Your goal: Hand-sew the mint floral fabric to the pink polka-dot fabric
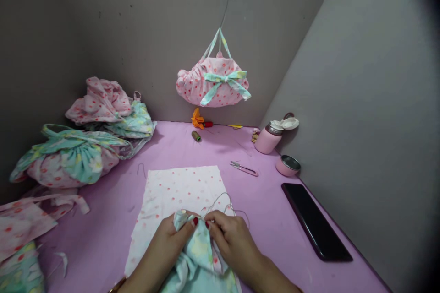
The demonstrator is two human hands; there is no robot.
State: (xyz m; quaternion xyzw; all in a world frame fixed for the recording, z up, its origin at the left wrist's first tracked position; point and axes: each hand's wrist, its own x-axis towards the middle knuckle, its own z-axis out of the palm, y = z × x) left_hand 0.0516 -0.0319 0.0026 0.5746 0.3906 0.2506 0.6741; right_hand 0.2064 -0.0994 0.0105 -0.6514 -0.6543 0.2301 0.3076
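Observation:
My left hand (pixel 178 233) grips a bunched mint floral fabric (pixel 199 245), thumb pressed on its upper edge. At that same edge, the fingers of my right hand (pixel 230 233) are pinched together; whatever is between the tips is too small to make out. A thin grey thread (pixel 220 197) loops out from near the right fingertips. Pink dotted cloth shows at the mint fabric's underside. Beneath both hands lies a white cloth with red dots (pixel 182 187), flat on the purple tabletop (pixel 261 219).
Pink-handled thread snips (pixel 244 168), a thread spool (pixel 196 136) and a phone (pixel 316 219) lie around the work. A pink flask (pixel 268 139) and its cup (pixel 288 165) stand by the right wall. Sewn fabric bundles (pixel 79 155) pile up at left. A dotted bag (pixel 213 82) hangs ahead.

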